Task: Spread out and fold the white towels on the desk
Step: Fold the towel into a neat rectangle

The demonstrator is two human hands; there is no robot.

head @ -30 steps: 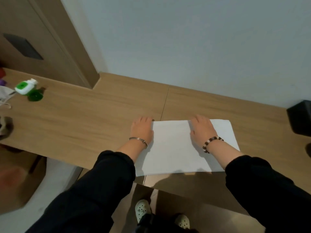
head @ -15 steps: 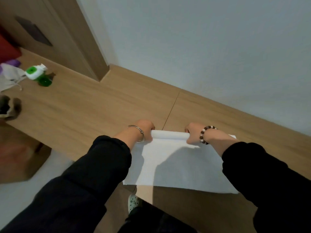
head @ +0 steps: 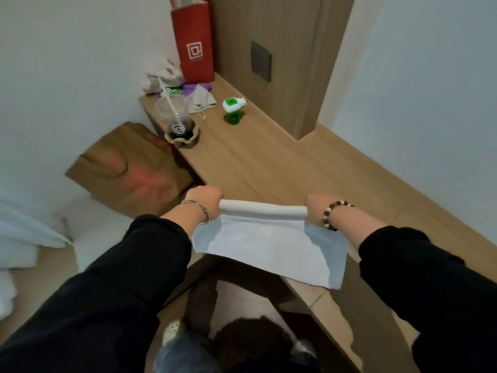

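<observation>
A white towel (head: 271,246) hangs between my two hands, lifted over the front edge of the wooden desk (head: 269,162). Its top edge is bunched into a roll that stretches from fist to fist. My left hand (head: 205,201), with a metal bangle at the wrist, grips the left end of that edge. At the right end, my right hand (head: 317,208), wearing a bead bracelet, grips the other corner. The towel's lower part drapes down and to the right, past the desk edge.
At the desk's far left stand a plastic cup with a straw (head: 177,122), a green and white bottle (head: 232,109), a red paper bag (head: 193,39) and crumpled cloth (head: 161,76). A brown paper bag (head: 129,170) sits on the floor left of the desk.
A second ago the towel lay flat under both open hands. Both hands closed on its far edge and lifted it. The view has swung left toward the desk's cluttered end.
</observation>
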